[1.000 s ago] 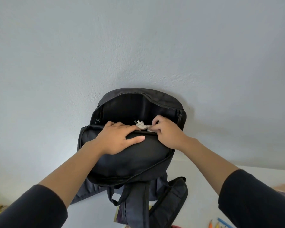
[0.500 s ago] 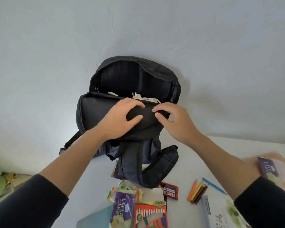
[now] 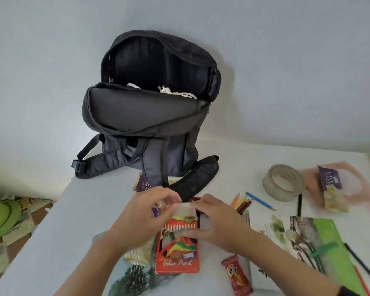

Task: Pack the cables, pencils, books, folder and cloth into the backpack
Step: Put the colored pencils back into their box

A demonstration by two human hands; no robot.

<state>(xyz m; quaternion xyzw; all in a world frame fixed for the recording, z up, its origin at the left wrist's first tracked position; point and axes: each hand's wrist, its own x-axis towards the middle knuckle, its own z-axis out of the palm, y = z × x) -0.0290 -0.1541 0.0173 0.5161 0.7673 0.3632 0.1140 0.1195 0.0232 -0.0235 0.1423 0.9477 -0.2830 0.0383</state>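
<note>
The black backpack (image 3: 145,110) stands open against the wall, with a white cable (image 3: 175,93) lying in its main compartment. A red colour pencil box (image 3: 177,255) lies flat on the white table (image 3: 77,221) in front of it. My left hand (image 3: 145,216) pinches the box's open white top flap. My right hand (image 3: 219,223) holds the box's upper right part, thumb at the flap and fingers across the lid. Loose coloured pencils (image 3: 242,203) and a blue pencil (image 3: 261,201) lie to the right of my hands. Books (image 3: 308,238) with a green cover lie at the right.
A roll of tape (image 3: 283,182) sits at the right, snack packets (image 3: 331,189) beyond it. A red packet (image 3: 236,274) lies near my right forearm. A printed tree picture (image 3: 130,278) lies under my left arm. The table's left edge drops to a green hat (image 3: 0,214).
Both hands left the backpack's opening and came down to the colour pencil box on the table. The view tilted down; the cable stays in the backpack.
</note>
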